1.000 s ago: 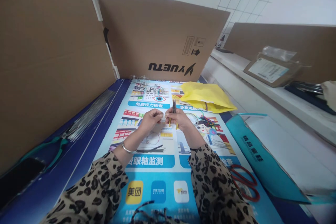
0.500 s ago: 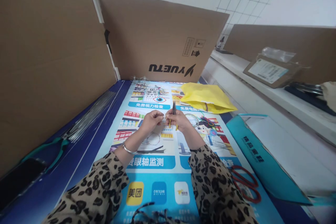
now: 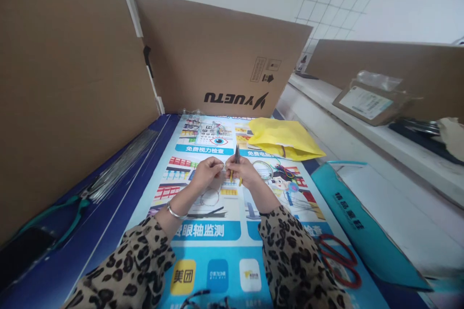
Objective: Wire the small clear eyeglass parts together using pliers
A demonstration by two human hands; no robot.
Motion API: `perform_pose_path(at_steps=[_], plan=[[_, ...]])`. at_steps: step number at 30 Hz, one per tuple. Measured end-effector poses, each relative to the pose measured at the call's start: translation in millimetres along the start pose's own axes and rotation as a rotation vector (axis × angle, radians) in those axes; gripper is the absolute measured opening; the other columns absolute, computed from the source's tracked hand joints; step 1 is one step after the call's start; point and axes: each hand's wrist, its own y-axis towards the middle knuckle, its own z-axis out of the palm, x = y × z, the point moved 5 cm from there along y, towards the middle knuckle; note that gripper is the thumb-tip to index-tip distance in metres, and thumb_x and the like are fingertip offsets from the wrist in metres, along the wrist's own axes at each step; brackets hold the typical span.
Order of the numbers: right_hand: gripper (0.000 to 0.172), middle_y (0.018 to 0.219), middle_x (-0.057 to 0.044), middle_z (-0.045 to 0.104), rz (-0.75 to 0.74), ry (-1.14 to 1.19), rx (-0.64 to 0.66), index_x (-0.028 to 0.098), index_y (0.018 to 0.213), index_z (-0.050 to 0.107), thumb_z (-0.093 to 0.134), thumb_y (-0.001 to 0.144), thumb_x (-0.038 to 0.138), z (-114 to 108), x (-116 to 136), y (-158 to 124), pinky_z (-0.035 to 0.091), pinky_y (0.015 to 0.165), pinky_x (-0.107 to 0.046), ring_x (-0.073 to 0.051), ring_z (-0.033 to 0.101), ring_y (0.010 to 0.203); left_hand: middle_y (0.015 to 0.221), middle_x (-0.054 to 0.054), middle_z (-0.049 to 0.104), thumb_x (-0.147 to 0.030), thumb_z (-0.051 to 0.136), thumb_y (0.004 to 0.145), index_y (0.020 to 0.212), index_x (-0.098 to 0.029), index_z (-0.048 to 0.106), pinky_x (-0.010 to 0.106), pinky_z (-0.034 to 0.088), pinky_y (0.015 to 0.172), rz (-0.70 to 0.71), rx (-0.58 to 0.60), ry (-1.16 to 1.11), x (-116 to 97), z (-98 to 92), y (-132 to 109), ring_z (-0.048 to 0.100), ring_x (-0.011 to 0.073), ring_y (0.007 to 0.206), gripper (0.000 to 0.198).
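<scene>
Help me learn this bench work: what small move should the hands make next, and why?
Perhaps turn the pliers in the right hand toward the left hand: the two hands nearly meet, yet the plier tips point forward, not leftward.

Your right hand (image 3: 242,172) grips the pliers (image 3: 237,155), pointing away from you; your left hand (image 3: 208,172), pinched closed, is just beside it. A bag (image 3: 286,136) lies beyond, scissors (image 3: 341,263) by your right sleeve (image 3: 295,260).
</scene>
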Motion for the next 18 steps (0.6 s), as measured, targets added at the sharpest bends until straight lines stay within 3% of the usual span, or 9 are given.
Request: perform_pose_path(at_steps=[4, 8, 13, 15, 18], plan=[[0.030, 0.057, 0.002, 0.057, 0.004, -0.068, -0.038, 0.018, 0.072, 0.051, 0.068, 0.058, 0.038, 0, -1, 0, 0.047, 0.053, -0.029, -0.013, 0.056, 0.050, 0.052, -0.004, 0.049, -0.035, 0.059, 0.070, 0.067, -0.017, 0.056, 0.021, 0.038, 0.047, 0.024, -0.013, -0.015, -4, -3.0, -1, 0.045, 0.0088, 0.047, 0.018], [0.035, 0.066, 0.000, 0.058, -0.030, -0.197, -0.131, 0.018, 0.080, 0.052, 0.056, 0.069, 0.051, -4, -3, 3, 0.046, 0.059, -0.029, -0.012, 0.056, 0.056, 0.054, -0.004, 0.050, -0.035, 0.060, 0.070, 0.064, -0.017, 0.054, 0.019, 0.037, 0.050, 0.046, -0.102, -0.101, -8, -14.4, 1, 0.045, 0.0079, 0.049, 0.019], [0.031, 0.067, 0.001, 0.055, -0.134, -0.428, -0.208, 0.020, 0.079, 0.055, 0.055, 0.072, 0.050, -5, 0, 2, 0.040, 0.062, -0.026, -0.013, 0.053, 0.064, 0.077, 0.002, 0.062, -0.032, 0.060, 0.069, 0.065, -0.016, 0.052, 0.022, 0.044, 0.064, -0.025, -0.172, -0.371, -6, -25.8, 5, 0.058, 0.0130, 0.075, 0.018], [0.027, 0.067, 0.001, 0.055, -0.208, -0.619, -0.234, 0.021, 0.076, 0.056, 0.053, 0.074, 0.048, -3, 3, -1, 0.036, 0.062, -0.026, -0.013, 0.051, 0.065, 0.078, 0.004, 0.064, -0.029, 0.060, 0.068, 0.066, -0.016, 0.049, 0.025, 0.046, 0.064, -0.074, -0.165, -0.494, -5, -26.9, 6, 0.061, 0.0151, 0.075, 0.017], [0.023, 0.070, -0.001, 0.056, -0.438, -1.164, -0.317, 0.020, 0.075, 0.057, 0.049, 0.080, 0.042, 5, 13, -7, 0.032, 0.064, -0.026, -0.015, 0.048, 0.069, 0.071, 0.004, 0.064, -0.025, 0.061, 0.066, 0.068, -0.016, 0.047, 0.025, 0.047, 0.058, -0.137, -0.173, -0.581, -3, -28.3, 6, 0.063, 0.0159, 0.066, 0.016]])
